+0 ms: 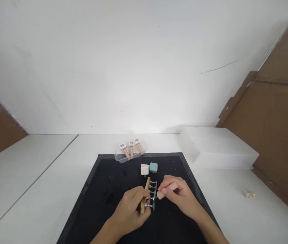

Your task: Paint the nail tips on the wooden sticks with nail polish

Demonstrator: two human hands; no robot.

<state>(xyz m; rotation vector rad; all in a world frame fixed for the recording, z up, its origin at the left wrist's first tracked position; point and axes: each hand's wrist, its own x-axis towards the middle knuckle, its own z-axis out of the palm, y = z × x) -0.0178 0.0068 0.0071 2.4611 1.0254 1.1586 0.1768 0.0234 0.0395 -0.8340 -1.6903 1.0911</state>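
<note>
My left hand (132,208) is closed around a narrow wooden strip (147,184) that carries several metal stems with small discs on its right side. Pinched between the fingers of my right hand (178,195) is a pale pink stick (171,186), tilted, its lower left end close beside the discs. Whether it touches them cannot be made out. Beyond the strip, a white block (144,169) lies near a light teal block (153,167) on the black mat.
A clear tray (122,159) at the mat's far edge holds several pink-handled pieces with white printed heads (131,143). A translucent white box (220,149) stands at the back right. Small cream rings (248,194) lie right of the black mat (103,183).
</note>
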